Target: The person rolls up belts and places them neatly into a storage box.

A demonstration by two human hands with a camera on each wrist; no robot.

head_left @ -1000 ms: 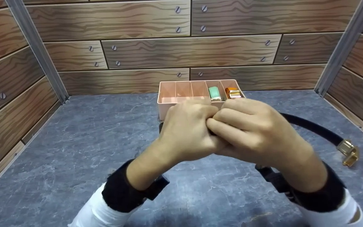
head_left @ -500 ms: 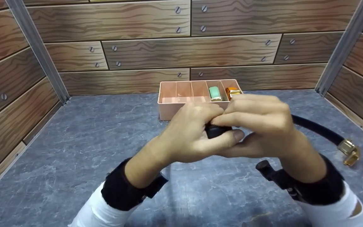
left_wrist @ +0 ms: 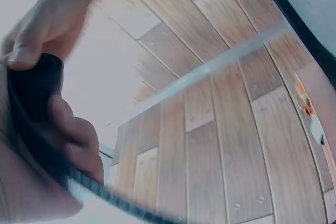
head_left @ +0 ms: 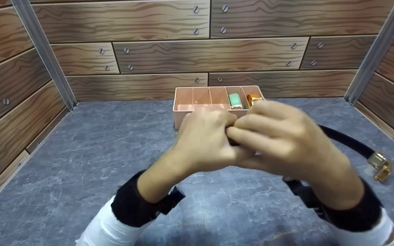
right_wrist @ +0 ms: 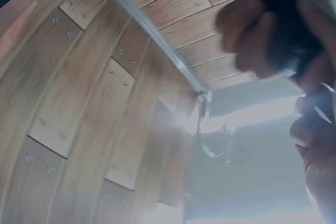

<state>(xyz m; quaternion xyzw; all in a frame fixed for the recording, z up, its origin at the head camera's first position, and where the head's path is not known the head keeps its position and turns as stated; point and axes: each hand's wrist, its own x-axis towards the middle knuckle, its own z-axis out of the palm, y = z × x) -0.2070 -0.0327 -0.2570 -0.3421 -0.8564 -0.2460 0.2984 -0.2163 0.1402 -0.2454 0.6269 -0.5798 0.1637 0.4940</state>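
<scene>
A black belt [head_left: 347,138] is partly rolled up between both hands, raised in front of the box. My left hand [head_left: 205,141] holds the coil from the left. From the right, my right hand [head_left: 280,138] grips the same coil, its fingers folded over it and meeting the left hand. In the head view the hands hide most of the roll. The left wrist view shows the tight black coil [left_wrist: 35,85] between fingers and thumb, a strap running down from it. The belt's loose end trails right to a gold buckle [head_left: 379,165].
Behind the hands stands a pink divided box [head_left: 186,119]. One compartment holds a rolled mint-green belt [head_left: 235,100], the end one a rolled orange belt [head_left: 252,98]. Wood-patterned walls [head_left: 169,56] enclose the grey marbled tabletop [head_left: 97,150] at the back and sides.
Half a second ago the right fingers were lifted and the left thumb lay across the exposed black coil. Now the right fingers have folded back down over it. The buckle end stays about where it was.
</scene>
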